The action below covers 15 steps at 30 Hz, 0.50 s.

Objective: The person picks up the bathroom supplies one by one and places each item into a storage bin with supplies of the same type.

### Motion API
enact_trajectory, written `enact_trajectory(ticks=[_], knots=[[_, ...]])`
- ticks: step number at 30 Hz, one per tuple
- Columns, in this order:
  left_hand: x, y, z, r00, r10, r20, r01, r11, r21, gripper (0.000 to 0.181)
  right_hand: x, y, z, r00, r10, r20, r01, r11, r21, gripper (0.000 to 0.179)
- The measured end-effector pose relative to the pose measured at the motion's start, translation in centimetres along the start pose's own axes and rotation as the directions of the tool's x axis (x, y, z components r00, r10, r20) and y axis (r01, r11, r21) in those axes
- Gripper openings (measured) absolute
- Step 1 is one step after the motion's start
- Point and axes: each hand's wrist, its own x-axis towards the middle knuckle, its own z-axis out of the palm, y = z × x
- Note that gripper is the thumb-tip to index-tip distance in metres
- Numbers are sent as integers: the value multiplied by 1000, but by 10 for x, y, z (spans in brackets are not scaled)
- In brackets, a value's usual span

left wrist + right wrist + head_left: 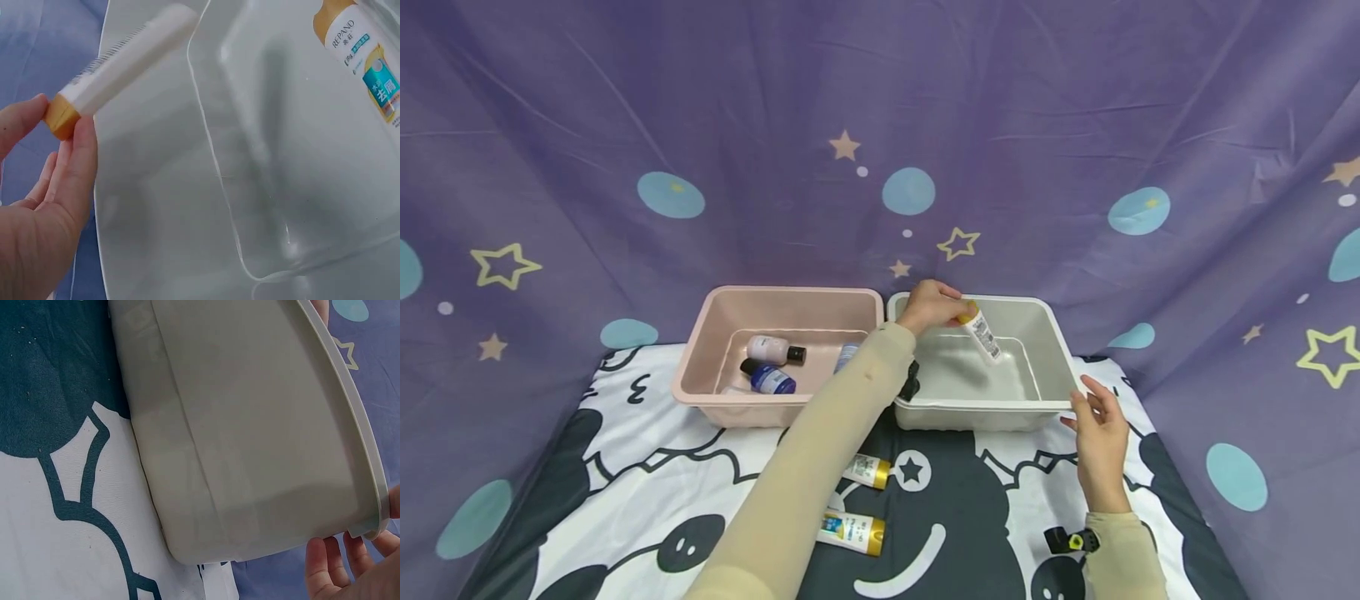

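**Bottle over white bin: light, slick, pinched at one end**

We've got the white bottle (983, 336) hanging tilted over the white bin (985, 406), toward its far side, with the body pointing down into the bin. Left hand (929, 305): thumb and fingertips pinch the gold cap (62, 119), with nothing of ours on the body. Right hand (1102, 433): thumb and fingers nip the rim at the white bin's near right corner.

Handling, our guess: the bottle is light, fairly stiff plastic with a little give in the walls, and smooth enough to slip if wet. Unlikely to break from a short drop. Fill level we can't tell (the walls are opaque). The cap gives a small, firm hold, but the body's weight sits off the pinch, so it can swing. For more control we'd take the body around the middle, thumb on one broad side, fingers on the other.

The white bin looks thin-walled and light, so it could slide if pushed; the rim is the right place to steady it.

A labelled bottle (369, 59) seems to lie inside the white bin. Two gold-capped bottles (853, 531) sit in front of it, to its left, partly behind our sleeve.
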Motion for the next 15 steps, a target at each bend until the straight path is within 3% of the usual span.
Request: enact_trajectory(ticks=[7,11,15], knots=[[-9,4,-3,1000,-26,-5,25,998,-51,31,-2,-1,2,1000,13,-1,-13,1000,11,39],[-22,10,-8,997,-3,71,14,989,-148,37,-2,0,2,1000,7,-7,-7,1000,-5,39],[-45,19,-19,985,82,149,-52,980,-194,43,-2,-1,0,1000,2,-14,-2,1000,-21,40]])
